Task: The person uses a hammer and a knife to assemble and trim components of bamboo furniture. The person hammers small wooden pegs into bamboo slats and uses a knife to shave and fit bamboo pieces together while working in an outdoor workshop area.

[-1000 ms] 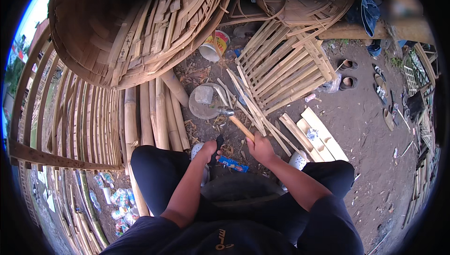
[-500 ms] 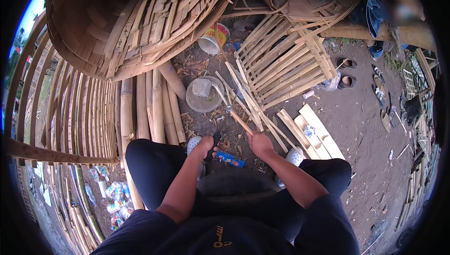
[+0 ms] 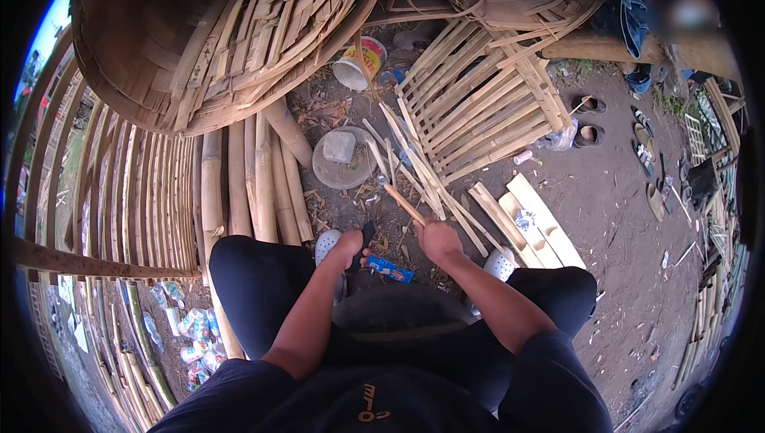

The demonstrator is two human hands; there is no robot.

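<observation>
My right hand (image 3: 439, 242) is closed round the wooden handle of a hammer (image 3: 406, 204). Its small metal head points away from me, just short of a round grey slab (image 3: 327, 172) on the ground. A rough grey block (image 3: 340, 147) lies on that slab. My left hand (image 3: 348, 246), between my knees, is closed on a dark, narrow object (image 3: 368, 235) whose kind I cannot make out. Close by its fingertips is a blue packet (image 3: 390, 269). Loose split bamboo strips (image 3: 430, 186) lie beyond the hammer.
A bamboo slat panel (image 3: 486, 106) lies ahead to the right, with bamboo troughs (image 3: 542, 226) nearer. Bamboo poles (image 3: 267, 186) and a slatted bamboo rack (image 3: 135, 194) stand left. Large woven bamboo baskets (image 3: 239, 50) and a tub (image 3: 358, 64) are at the far side. Sandals (image 3: 588, 135) lie right.
The hammer and my right hand have shifted slightly left and nearer to me. My left hand keeps its grip. The whole view has moved a little.
</observation>
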